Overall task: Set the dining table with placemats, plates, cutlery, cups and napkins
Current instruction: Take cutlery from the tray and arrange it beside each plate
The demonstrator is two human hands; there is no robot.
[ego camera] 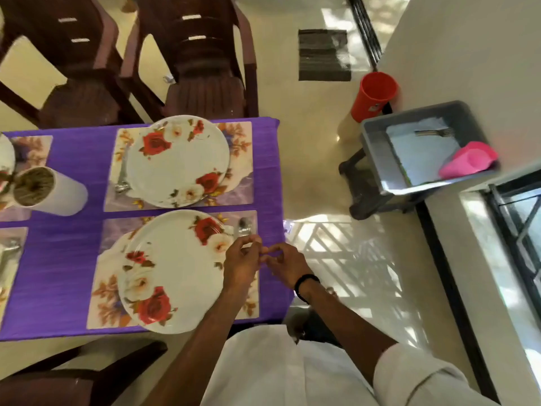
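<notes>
On the purple tablecloth (73, 159) lie two flowered placemats. The near placemat (105, 306) carries a white rose-patterned plate (175, 273), and the far placemat (243, 186) carries another rose-patterned plate (177, 159). A spoon (245, 225) lies on the near mat, right of the plate. My left hand (240, 260) has its fingers curled over the spoon's handle and pinches it. My right hand (285, 263) is beside it, fingers curled, its fingertips meeting the left hand's; I see nothing held in it. Another spoon (121, 186) lies left of the far plate.
A white cup (55, 191) stands left of the far mat. On a stool to the right, a grey bin (377, 153) holds blue napkins (421, 153), a fork (433, 132) and a pink cup (468, 161). A red cup (374, 95) stands behind it. Brown chairs (202, 68) line the table.
</notes>
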